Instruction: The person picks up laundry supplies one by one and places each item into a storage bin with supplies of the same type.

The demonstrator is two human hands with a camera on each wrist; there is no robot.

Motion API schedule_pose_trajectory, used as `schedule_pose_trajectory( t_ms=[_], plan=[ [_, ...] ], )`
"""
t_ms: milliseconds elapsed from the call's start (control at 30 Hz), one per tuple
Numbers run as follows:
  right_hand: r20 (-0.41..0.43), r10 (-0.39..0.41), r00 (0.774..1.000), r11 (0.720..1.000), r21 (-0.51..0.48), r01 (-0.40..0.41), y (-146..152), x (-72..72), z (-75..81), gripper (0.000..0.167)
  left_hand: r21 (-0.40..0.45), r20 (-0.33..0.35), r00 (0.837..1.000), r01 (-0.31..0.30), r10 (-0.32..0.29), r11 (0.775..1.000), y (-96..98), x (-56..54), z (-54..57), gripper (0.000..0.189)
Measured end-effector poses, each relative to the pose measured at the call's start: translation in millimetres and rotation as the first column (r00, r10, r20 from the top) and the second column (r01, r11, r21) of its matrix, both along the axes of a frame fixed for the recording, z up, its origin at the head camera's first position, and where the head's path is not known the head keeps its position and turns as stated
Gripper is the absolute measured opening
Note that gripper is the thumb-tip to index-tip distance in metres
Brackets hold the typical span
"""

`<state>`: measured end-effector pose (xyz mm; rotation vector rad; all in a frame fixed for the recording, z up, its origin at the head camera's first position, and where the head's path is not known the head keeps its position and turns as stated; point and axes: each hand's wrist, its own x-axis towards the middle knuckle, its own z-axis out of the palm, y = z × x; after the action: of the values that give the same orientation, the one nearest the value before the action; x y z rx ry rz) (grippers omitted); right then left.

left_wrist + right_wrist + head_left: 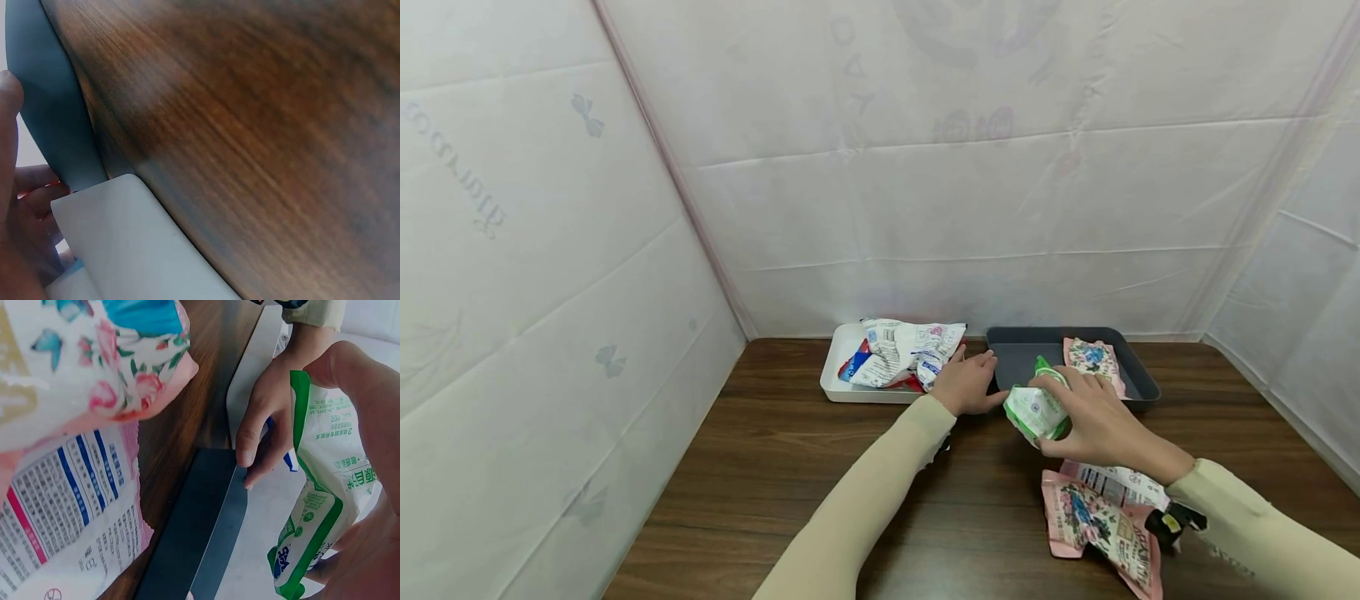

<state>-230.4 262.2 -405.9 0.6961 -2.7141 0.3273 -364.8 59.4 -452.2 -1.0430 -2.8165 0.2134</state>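
My right hand [1093,417] grips a green-and-white soft packet [1033,412] between thumb and fingers, held above the table by the dark tray's front edge. In the right wrist view the packet [325,456] shows green edges and printed text. My left hand [964,385] rests where the white tray [868,397] and the dark grey tray [1018,354] meet, thumb and fingers extended over their rims and pinching nothing. White packets with blue and red parts [891,354] lie piled in the white tray. One pink floral packet [1093,360] lies in the dark tray's right side.
A pink floral packet [1105,525] and a white-backed one [1123,482] lie overlapping on the wooden table [760,500], below my right forearm. White sheeting [925,217] stands behind the trays and along both sides.
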Motion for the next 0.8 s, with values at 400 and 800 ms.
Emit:
schedule_pose_trajectory(
  t_ms=[400, 800],
  plan=[
    [0.010, -0.010, 1.000, 1.000, -0.011, 0.010, 6, -9.2, 0.4, 0.075, 0.011, 0.015, 1.000, -0.004, 0.004, 1.000, 1.4, -3.4, -3.0, 0.070],
    [0.030, -0.036, 0.999, 0.999, -0.014, 0.036, 11, -14.3, 1.7, 0.074, 0.009, 0.010, 1.000, -0.013, 0.013, 1.000, 1.9, -4.4, -5.2, 0.074]
  ],
)
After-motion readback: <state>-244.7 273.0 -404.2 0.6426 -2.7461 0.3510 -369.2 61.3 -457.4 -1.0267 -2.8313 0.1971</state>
